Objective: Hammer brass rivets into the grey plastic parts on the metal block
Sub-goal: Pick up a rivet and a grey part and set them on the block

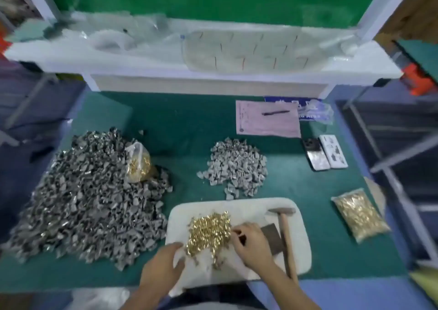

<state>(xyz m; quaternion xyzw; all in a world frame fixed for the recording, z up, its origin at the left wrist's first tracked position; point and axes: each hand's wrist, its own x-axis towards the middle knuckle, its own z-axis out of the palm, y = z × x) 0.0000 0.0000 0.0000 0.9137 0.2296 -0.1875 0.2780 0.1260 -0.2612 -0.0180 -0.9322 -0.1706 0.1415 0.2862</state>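
I am pinching at the brass rivets (209, 232) with my right hand (248, 243), the metal block (272, 237) lying just right of it.

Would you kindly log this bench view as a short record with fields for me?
surface: white pad on green table
rivets: loose brass rivets heaped on pad
left hand: fingers curled at the heap's left edge; grip unclear
right hand: pinching at heap's right edge
hammer: lying on pad, unheld
metal block: beside hammer, partly hidden by right hand
grey parts: large pile left, small pile centre
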